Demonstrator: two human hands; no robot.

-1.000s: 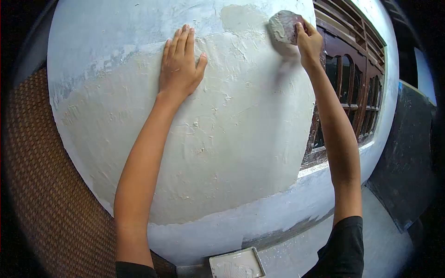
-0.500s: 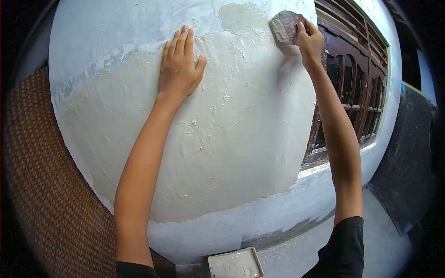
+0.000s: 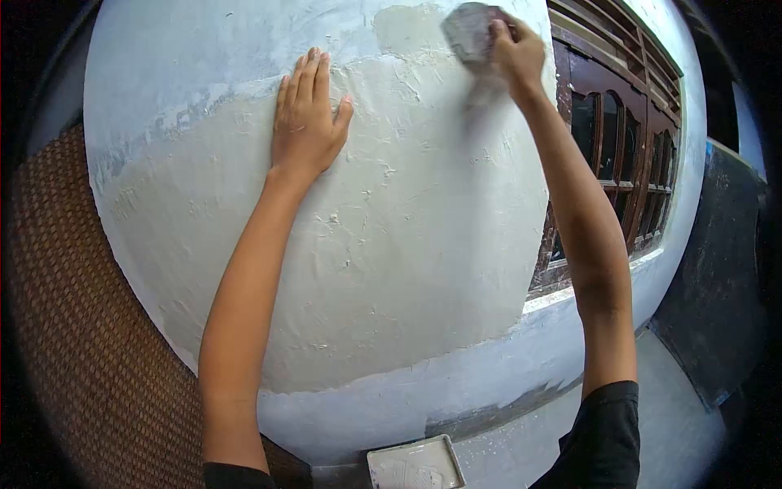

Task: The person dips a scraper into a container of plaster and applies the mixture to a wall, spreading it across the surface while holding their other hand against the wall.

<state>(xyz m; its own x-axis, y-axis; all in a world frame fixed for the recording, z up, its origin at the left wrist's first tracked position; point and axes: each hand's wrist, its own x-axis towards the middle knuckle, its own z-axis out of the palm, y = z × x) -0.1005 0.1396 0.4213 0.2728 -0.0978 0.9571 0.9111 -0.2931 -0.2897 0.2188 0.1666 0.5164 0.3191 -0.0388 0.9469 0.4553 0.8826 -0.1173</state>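
My left hand (image 3: pixel 305 122) lies flat against the wall (image 3: pixel 399 261), fingers stretched upward and thumb apart, with nothing in it. Up at the top right, my right hand (image 3: pixel 521 59) is closed around a putty scraper (image 3: pixel 469 34), a flat greyish blade smeared with putty and blurred by motion. The scraper is at the wall near the top edge of the beige putty layer; whether its edge touches cannot be made out. Small ridges and flakes show on the putty between my hands.
A brown wooden window (image 3: pixel 615 138) with louvres borders the wall on the right. At the bottom a tray (image 3: pixel 450 451) of putty rests on the floor (image 3: pixel 521 444). Woven matting (image 3: pixel 90 326) stands at left, a dark panel (image 3: pixel 717 277) at far right.
My right hand has swept the scraper left and slightly upward across the wall. My left hand stays flat on the wall, while the view has shifted a little.
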